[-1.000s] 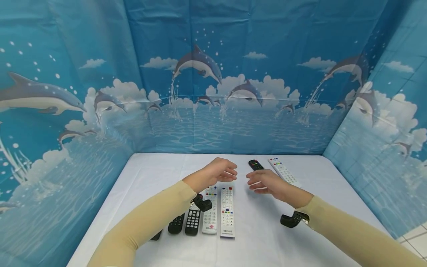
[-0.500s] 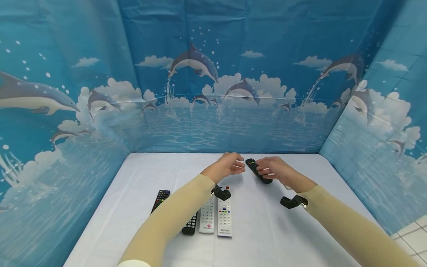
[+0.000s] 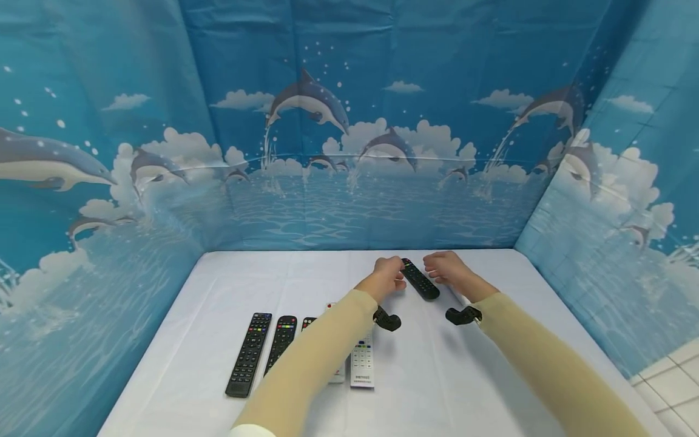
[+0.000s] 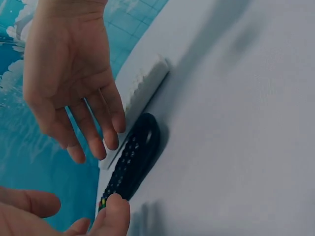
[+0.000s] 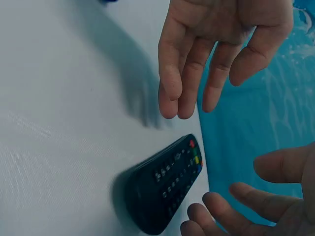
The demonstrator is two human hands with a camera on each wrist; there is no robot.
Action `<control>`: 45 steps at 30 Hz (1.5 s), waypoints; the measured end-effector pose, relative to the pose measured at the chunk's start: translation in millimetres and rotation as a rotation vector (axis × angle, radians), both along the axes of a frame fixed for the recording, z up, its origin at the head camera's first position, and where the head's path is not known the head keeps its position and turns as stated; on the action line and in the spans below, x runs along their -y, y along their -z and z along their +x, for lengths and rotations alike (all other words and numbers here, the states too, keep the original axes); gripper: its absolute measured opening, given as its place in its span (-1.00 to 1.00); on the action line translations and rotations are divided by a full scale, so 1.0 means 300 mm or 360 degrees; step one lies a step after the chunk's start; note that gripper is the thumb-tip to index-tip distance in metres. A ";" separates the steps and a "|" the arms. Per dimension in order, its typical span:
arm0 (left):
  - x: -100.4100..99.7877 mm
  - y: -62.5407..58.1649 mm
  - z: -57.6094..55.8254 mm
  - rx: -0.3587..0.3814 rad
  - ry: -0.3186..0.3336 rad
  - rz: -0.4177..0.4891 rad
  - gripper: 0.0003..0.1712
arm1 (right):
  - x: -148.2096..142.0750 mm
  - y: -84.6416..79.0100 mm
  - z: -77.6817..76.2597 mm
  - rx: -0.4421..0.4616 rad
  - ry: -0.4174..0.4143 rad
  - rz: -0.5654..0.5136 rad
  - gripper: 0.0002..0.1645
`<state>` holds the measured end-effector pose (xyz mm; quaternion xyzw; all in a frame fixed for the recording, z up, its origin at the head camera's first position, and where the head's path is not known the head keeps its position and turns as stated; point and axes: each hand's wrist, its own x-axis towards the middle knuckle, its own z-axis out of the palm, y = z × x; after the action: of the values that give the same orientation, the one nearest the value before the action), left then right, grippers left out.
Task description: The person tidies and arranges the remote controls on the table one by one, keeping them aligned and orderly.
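A black remote control [image 3: 420, 280] lies slanted on the white table near its back edge, between my two hands. My left hand [image 3: 388, 274] hovers beside its far end, with fingers relaxed and holding nothing. On the other side is my right hand [image 3: 450, 271], its fingers loosely bent and apart from the remote. In the right wrist view, the remote [image 5: 165, 184] lies below both hands, buttons up. The left wrist view shows a white remote [image 4: 147, 83] lying just past the black one; my right hand and wrist mostly cover it in the head view.
Left of centre several remotes lie in a row: a black one [image 3: 249, 355] at the left end, another black one [image 3: 281, 341], and a white one [image 3: 363, 364] at the right end. My left sleeve hides part of the row. A dolphin-print curtain [image 3: 327, 200] surrounds the table.
Both hands have moved in around the black remote at the back, the left one going right. The left forearm has swung right, uncovering the black remotes at the row's left end.
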<state>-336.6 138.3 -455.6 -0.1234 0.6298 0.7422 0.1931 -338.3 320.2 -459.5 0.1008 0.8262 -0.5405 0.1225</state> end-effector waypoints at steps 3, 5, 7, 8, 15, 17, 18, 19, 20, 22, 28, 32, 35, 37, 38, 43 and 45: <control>-0.025 0.022 0.003 -0.0006 -0.0075 -0.0012 -0.37 | 0.008 0.030 -0.013 0.0011 0.0023 0.0085 -0.33; -0.038 0.034 0.003 0.0017 -0.0098 0.0007 -0.38 | 0.011 0.047 -0.011 0.0032 0.0038 0.0132 -0.36; -0.050 0.047 0.000 0.0048 -0.0104 0.0030 -0.38 | 0.009 0.059 -0.004 0.0049 0.0040 0.0163 -0.38; -0.057 0.058 -0.008 0.0052 -0.0109 0.0046 -0.38 | 0.008 0.064 -0.002 0.0052 0.0043 0.0157 -0.39; -0.086 0.076 -0.004 0.0070 -0.0178 -0.0025 -0.46 | 0.005 0.081 0.009 0.0017 0.0036 0.0148 -0.45; -0.084 0.077 0.000 0.0069 -0.0181 -0.0056 -0.50 | 0.005 0.084 0.012 0.0023 0.0015 0.0161 -0.48; -0.082 0.079 -0.002 0.0076 -0.0173 -0.0077 -0.50 | 0.006 0.086 0.016 0.0027 0.0017 0.0155 -0.50; -0.080 0.083 -0.004 0.0083 -0.0167 -0.0086 -0.51 | 0.004 0.090 0.019 0.0026 0.0015 0.0150 -0.51; -0.077 0.087 -0.005 0.0090 -0.0160 -0.0089 -0.53 | 0.004 0.093 0.024 0.0027 0.0014 0.0143 -0.51; -0.072 0.094 -0.008 0.0098 -0.0159 -0.0090 -0.58 | 0.001 0.104 0.031 0.0023 0.0026 0.0094 -0.54; -0.059 0.111 -0.024 0.0102 -0.0119 -0.0113 -0.62 | 0.003 0.117 0.045 0.0012 0.0063 -0.0041 -0.54; -0.047 0.111 -0.026 0.0092 -0.0104 -0.0097 -0.56 | 0.011 0.107 0.053 0.0033 0.0080 -0.0122 -0.51; -0.036 0.104 -0.018 0.0058 -0.0101 -0.0073 -0.58 | 0.016 0.094 0.061 0.0048 0.0092 -0.0174 -0.49; -0.029 0.095 -0.008 0.0023 -0.0098 -0.0061 -0.58 | 0.017 0.085 0.066 0.0056 0.0094 -0.0208 -0.47; -0.024 0.090 -0.004 0.0006 -0.0093 -0.0052 -0.59 | 0.018 0.080 0.069 0.0060 0.0108 -0.0230 -0.47; 0.002 0.070 0.015 -0.0062 -0.0034 -0.0032 -0.56 | 0.025 0.063 0.083 0.0061 0.0109 -0.0280 -0.46; 0.013 0.067 0.019 -0.0080 0.0000 -0.0031 -0.56 | 0.031 0.061 0.087 0.0056 0.0114 -0.0290 -0.46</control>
<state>-331.0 134.2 -475.7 -0.1065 0.6417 0.7389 0.1760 -312.1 311.0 -477.7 0.1282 0.7672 -0.6156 0.1264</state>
